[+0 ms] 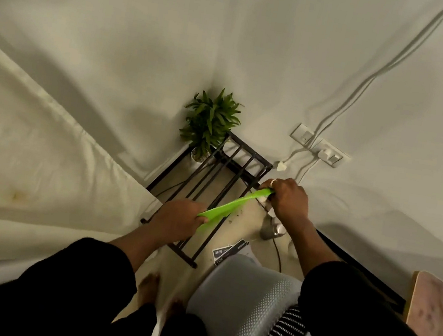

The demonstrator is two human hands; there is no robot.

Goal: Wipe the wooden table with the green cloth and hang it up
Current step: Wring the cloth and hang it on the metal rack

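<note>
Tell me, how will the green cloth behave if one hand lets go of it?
The green cloth, stretched between the left hand and the right hand over the black rack, looks thin and floppy. It would probably droop from the remaining hand. It seems light.

Counts from where I stand — one green cloth (pixel 233 206), two hands on it: left hand (pixel 179 216), right hand (pixel 286 197). One ring (pixel 273 182), on the right hand. One black metal rack (pixel 211 189); the bars across its top are hard to count, partly hidden by arms and cloth. One potted plant (pixel 210 121). Two wall plates (pixel 319 147) side by side, two white cables (pixel 374 73) running up the wall from them. One grey mesh chair (pixel 245 302). One wooden table (pixel 438 312), only a corner showing. Two bare feet (pixel 149 284) — blurred. One metal cup-like thing (pixel 273 229) on the floor.
</note>
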